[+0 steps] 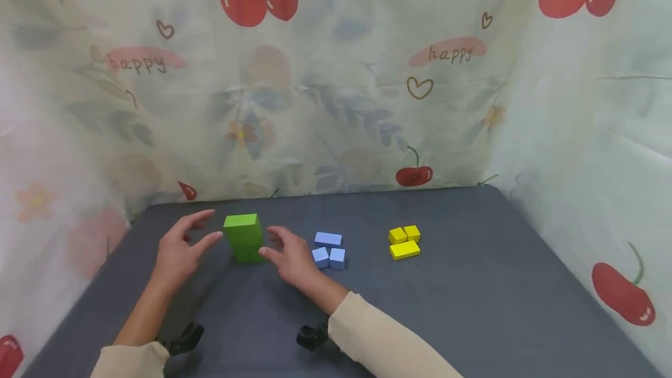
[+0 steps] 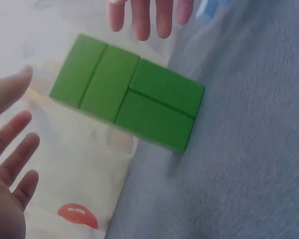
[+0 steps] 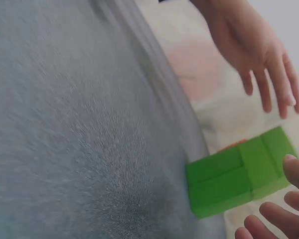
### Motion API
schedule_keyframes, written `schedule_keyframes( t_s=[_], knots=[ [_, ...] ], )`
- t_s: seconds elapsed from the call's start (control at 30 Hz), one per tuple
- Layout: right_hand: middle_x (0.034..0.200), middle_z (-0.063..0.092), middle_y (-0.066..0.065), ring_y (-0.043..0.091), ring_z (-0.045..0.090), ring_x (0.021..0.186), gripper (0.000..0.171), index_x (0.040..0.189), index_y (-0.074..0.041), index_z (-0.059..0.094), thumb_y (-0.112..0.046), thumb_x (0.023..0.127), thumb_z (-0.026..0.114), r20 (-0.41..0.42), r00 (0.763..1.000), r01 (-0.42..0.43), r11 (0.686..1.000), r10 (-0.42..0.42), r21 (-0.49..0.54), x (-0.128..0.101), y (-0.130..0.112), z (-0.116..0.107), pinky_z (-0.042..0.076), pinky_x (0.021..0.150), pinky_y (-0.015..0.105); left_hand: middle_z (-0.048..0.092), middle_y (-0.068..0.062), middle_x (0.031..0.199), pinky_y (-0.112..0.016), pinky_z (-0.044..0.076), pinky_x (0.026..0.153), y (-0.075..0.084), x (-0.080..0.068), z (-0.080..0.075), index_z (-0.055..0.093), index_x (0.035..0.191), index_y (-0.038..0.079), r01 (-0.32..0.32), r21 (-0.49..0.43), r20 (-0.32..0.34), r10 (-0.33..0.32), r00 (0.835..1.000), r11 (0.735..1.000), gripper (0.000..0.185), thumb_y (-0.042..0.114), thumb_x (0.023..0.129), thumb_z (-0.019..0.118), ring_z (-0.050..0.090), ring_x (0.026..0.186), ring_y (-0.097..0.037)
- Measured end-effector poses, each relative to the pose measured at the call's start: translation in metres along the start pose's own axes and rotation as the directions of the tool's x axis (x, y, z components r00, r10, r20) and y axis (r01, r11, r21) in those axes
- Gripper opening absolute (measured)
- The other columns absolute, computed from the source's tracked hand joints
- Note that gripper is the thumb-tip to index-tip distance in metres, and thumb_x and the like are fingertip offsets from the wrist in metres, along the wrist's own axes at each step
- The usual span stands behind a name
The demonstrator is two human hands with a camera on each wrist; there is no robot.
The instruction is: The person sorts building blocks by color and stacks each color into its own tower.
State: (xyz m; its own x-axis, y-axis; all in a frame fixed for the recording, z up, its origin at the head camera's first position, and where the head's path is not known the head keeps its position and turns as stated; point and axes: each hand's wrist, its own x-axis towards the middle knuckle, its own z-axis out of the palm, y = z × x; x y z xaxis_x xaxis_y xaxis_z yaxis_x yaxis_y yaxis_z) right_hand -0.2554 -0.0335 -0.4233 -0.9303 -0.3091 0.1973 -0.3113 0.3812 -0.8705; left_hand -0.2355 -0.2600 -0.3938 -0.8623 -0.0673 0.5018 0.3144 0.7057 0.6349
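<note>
My left hand (image 1: 178,252) and right hand (image 1: 291,256) hover with fingers spread and loose, holding nothing, one on each side of the green stack (image 1: 244,238); neither quite touches it. The stack stands upright between them on the grey table (image 1: 472,296); further right lie the blue blocks (image 1: 328,249), then the yellow blocks (image 1: 404,242), with the cherry curtain (image 1: 336,74) behind.

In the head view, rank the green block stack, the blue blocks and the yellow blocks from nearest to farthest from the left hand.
From the left hand:
1. Green block stack, just right of its fingertips, between the two hands.
2. Blue blocks, further right, beyond the right hand.
3. Yellow blocks, farthest right on the grey table.
</note>
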Motion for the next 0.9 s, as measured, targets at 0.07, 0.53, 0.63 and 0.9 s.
schedule_keyframes(
  t_s=[0.07,0.53,0.63,0.9],
  knots=[
    [0.125,0.062,0.008,0.026,0.059,0.114,0.046,0.136,-0.010,0.055,-0.024,0.094,0.067,0.007,0.999,0.037,0.999,-0.037,0.004,-0.006,-0.003,-0.004,0.050,0.089,0.034,0.062,-0.011,0.122,-0.035,0.040,0.079,0.003,-0.004,-0.001,0.061,0.130,0.008,0.007,-0.016,-0.022,-0.007,1.000,1.000,0.044,0.021,0.089,0.073,0.054,0.105,-0.023],
    [0.123,0.064,0.003,0.020,0.056,0.116,0.041,0.128,-0.008,0.061,-0.020,0.091,0.071,0.008,0.977,0.211,0.953,-0.215,-0.217,-0.046,0.009,-0.034,0.042,0.098,0.035,0.067,-0.004,0.108,-0.022,0.043,0.075,0.018,-0.030,0.018,0.066,0.120,0.009,-0.044,-0.094,0.057,0.050,0.997,0.995,0.032,0.020,0.091,0.072,0.058,0.094,-0.011],
    [0.124,0.064,0.004,0.021,0.056,0.117,0.040,0.127,-0.008,0.062,-0.020,0.090,0.071,0.015,0.975,0.218,0.949,-0.220,-0.226,-0.052,0.013,-0.039,0.041,0.100,0.037,0.068,-0.004,0.104,-0.022,0.045,0.074,0.016,-0.034,0.027,0.067,0.118,0.009,-0.054,-0.111,0.079,0.063,0.995,0.992,0.031,0.018,0.089,0.073,0.059,0.092,-0.015],
    [0.119,0.066,0.005,0.021,0.057,0.110,0.037,0.121,-0.007,0.066,-0.017,0.086,0.076,-0.016,0.958,0.270,0.917,-0.287,-0.293,-0.059,0.026,-0.051,0.044,0.095,0.038,0.069,-0.004,0.099,-0.030,0.050,0.072,0.017,-0.037,0.054,0.069,0.114,0.010,-0.063,-0.155,0.136,0.084,0.987,0.986,0.030,0.015,0.086,0.076,0.061,0.087,-0.016]
  ],
)
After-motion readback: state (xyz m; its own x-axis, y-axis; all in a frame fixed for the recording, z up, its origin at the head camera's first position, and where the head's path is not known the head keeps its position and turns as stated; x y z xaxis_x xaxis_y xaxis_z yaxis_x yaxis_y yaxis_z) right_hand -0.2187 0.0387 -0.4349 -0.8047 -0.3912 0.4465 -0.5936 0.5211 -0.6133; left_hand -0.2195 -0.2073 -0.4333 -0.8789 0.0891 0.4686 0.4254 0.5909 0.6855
